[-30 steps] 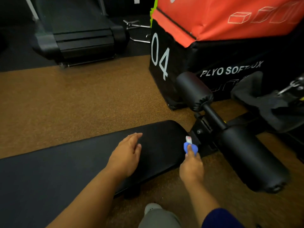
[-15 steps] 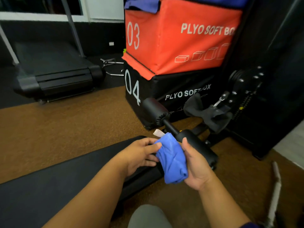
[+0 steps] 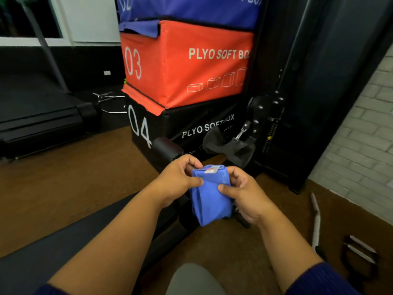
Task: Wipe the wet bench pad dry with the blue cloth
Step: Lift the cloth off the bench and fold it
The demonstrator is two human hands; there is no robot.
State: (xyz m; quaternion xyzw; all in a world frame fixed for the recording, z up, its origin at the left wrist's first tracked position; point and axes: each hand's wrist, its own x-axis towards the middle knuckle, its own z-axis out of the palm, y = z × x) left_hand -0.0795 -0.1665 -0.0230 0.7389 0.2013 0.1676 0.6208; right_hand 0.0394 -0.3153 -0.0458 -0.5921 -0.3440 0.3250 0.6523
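The blue cloth [image 3: 209, 199] is bunched and hangs in the air between both hands, a small white and red tag at its top edge. My left hand [image 3: 177, 180] pinches its upper left edge with thumb and fingers. My right hand [image 3: 242, 191] grips its right side. The black bench pad [image 3: 49, 250] runs from the lower left toward the middle, below and to the left of the cloth; my left forearm covers part of it. Whether the pad is wet does not show.
Stacked plyo soft boxes [image 3: 185, 64], blue, orange and black, stand just ahead. A black foam roller [image 3: 167, 149] of the bench sits under them. A treadmill [image 3: 40, 118] is at the left, a cable machine [image 3: 270, 118] at the right. Metal handles [image 3: 359, 252] lie on the brown floor.
My right hand lifted the cloth off the bench end. My left hand left the pad and took hold of the cloth. Both hands rose and the view tilted up.
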